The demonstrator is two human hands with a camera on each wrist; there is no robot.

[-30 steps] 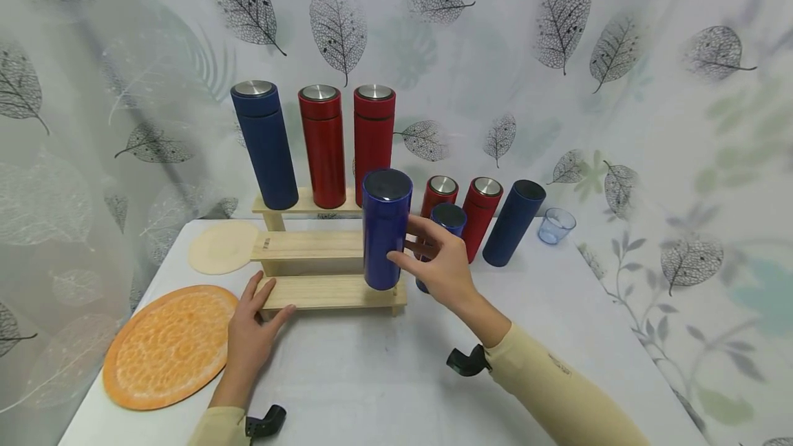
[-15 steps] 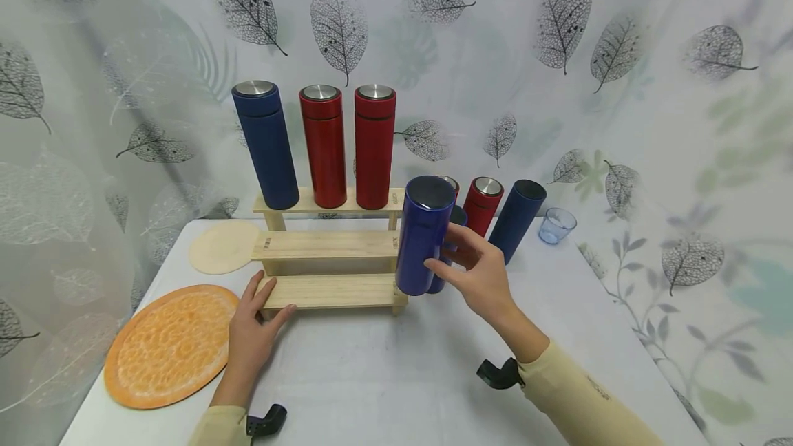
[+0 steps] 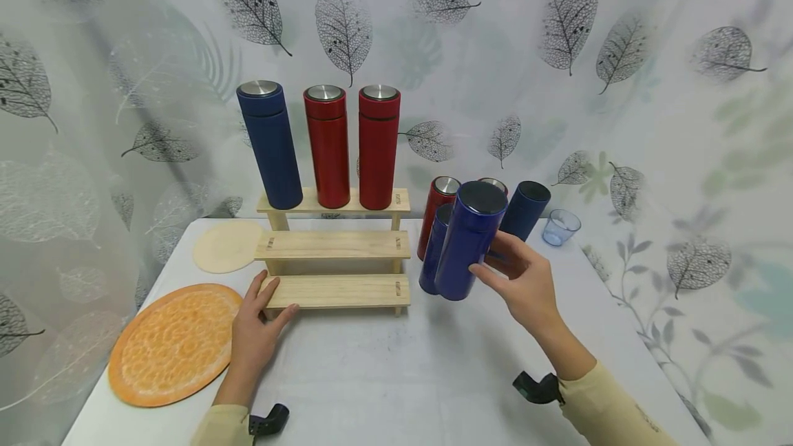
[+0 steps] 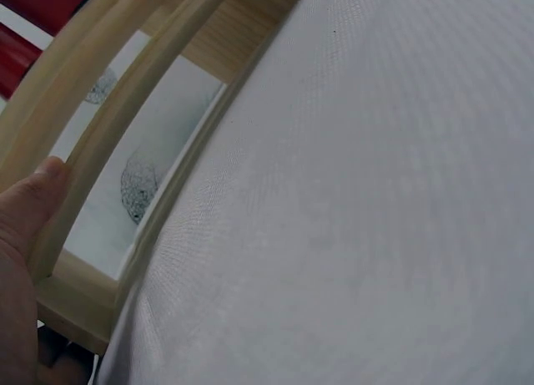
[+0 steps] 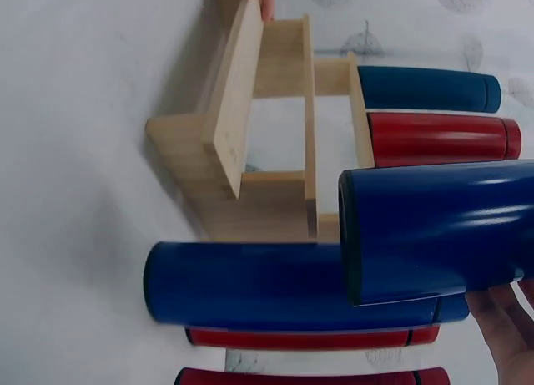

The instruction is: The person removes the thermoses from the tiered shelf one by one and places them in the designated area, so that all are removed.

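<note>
My right hand [image 3: 528,282] grips a glossy blue thermos bottle [image 3: 467,250] with a dark lid, thumb on its near side, fingers on the far side. The bottle leans slightly and overlaps a second blue bottle [image 3: 434,257] behind it on the table. In the right wrist view the held bottle [image 5: 442,235] hangs over that standing bottle [image 5: 242,289]. To the left stands a three-step wooden rack [image 3: 331,246]. My left hand [image 3: 252,339] holds its lowest step at the left end, thumb in front of the edge; the left wrist view shows the thumb against the wood [image 4: 108,143].
A matte blue bottle [image 3: 269,150] and two red bottles [image 3: 327,150] stand on the rack's top step. Behind the held bottle are a red bottle [image 3: 436,215], a partly hidden red one, a dark blue bottle [image 3: 525,210] and a small glass [image 3: 561,227]. An orange oval mat [image 3: 176,344] lies left.
My right hand has carried the blue bottle rightward, from before the rack's right end to beside the standing blue bottle. My left hand stays on the rack.
</note>
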